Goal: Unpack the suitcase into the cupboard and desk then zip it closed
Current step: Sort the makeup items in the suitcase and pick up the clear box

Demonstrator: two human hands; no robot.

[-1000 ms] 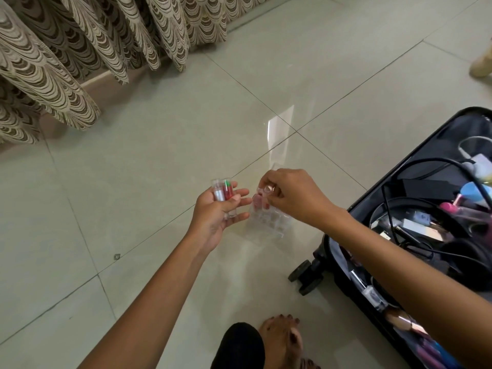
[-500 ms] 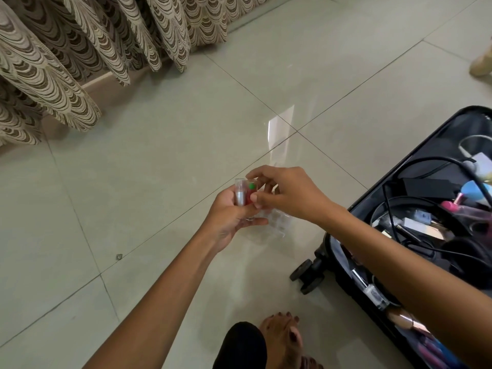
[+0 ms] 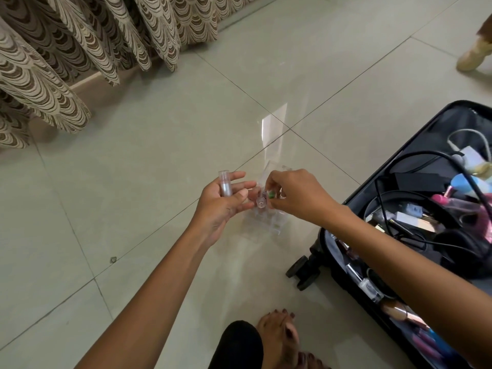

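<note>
Glazed beige floor tiles (image 3: 159, 155) are seen, patterned curtain (image 3: 66, 49) at left, open suitcase (image 3: 372, 187) at right. Silver tube (image 3: 225, 186) is held by left hand (image 3: 223, 201); green-capped vial (image 3: 266, 197) is pinched by right hand (image 3: 298, 195) over clear organizer (image 3: 269, 222). No legible writing.

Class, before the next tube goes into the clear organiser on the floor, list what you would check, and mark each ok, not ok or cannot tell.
1. Right hand pinches a small tube firmly: ok.
2. Tube is over the organiser: ok.
3. Which slot is free: cannot tell, the organiser is clear and blurred.
4. Left hand keeps the silver tube safe: not ok, it lies loose under the thumb on open fingers.
5. Suitcase is open for the next item: ok.
</note>
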